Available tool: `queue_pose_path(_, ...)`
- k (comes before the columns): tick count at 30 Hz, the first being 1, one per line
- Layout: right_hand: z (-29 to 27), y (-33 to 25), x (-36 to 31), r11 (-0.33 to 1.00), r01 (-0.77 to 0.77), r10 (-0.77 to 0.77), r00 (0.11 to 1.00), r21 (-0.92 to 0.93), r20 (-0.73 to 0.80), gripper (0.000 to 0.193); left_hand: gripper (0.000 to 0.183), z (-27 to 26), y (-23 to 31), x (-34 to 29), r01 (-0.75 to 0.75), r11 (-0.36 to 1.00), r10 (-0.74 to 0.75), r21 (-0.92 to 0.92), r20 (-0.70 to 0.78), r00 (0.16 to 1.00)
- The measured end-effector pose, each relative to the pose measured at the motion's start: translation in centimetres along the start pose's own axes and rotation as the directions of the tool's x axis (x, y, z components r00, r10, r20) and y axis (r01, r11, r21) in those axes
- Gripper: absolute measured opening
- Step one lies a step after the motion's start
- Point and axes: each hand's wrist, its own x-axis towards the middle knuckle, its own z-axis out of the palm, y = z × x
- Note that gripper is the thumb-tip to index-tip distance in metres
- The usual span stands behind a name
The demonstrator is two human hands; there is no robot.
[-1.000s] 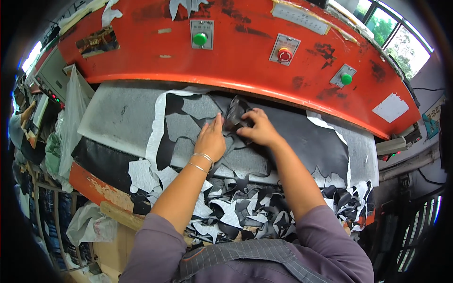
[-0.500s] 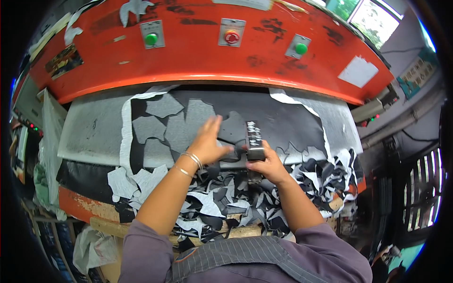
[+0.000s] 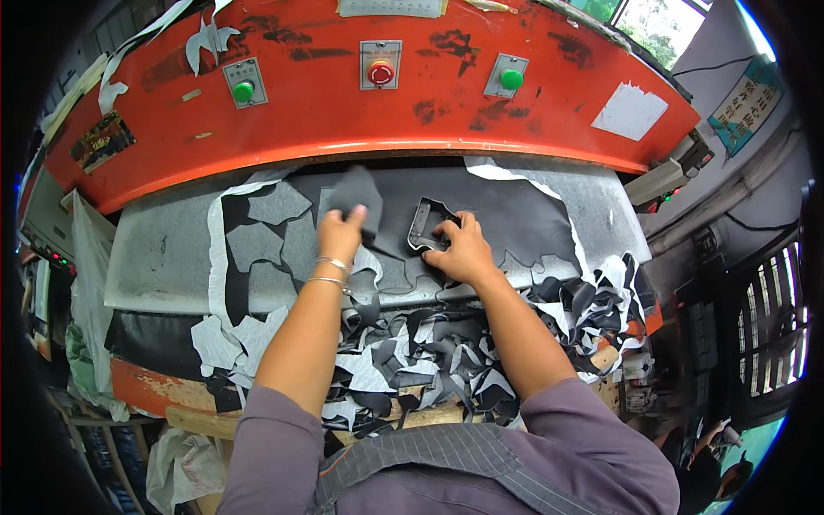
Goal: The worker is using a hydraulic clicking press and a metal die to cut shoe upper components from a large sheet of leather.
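My left hand (image 3: 340,236) pinches a cut dark piece of sheet material (image 3: 357,190), raised and smeared by motion above the sheet. My right hand (image 3: 463,254) grips a metal cutting die (image 3: 420,225) with thumb and fingers. The die is a hollow, angular frame and sits on the black sheet (image 3: 515,206), its open side showing. Several cut pieces (image 3: 255,246) with grey faces lie to the left of my left hand. Shape outlines and cut gaps run along the sheet's near edge.
An orange press beam (image 3: 309,124) spans the far side, with two green buttons (image 3: 511,80) and a red one (image 3: 380,74). Tangled black and white scraps (image 3: 421,348) heap along the near edge. White offcuts (image 3: 225,343) lie at the left; a plastic bag (image 3: 184,463) hangs below.
The die has turned from upright to lying on the sheet, further left. My left hand has closed on a cut piece and raised it. The whole view has shifted a little.
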Motion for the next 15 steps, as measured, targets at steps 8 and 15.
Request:
queue_pose_path(8, -1.9, 0.8, 1.1, 0.995, 0.072, -0.068, 0.996, -0.069, 0.057, 0.051, 0.047, -12.6, 0.3, -4.0, 0.014, 0.986, 0.013, -0.164, 0.165, 0.986)
queue_pose_path(15, -0.1, -2.0, 1.8, 0.994, 0.087, -0.089, 0.996, -0.069, -0.027, 0.069, 0.063, -10.5, 2.9, -6.0, -0.301, 0.876, 0.328, 0.378, -0.01, 0.944)
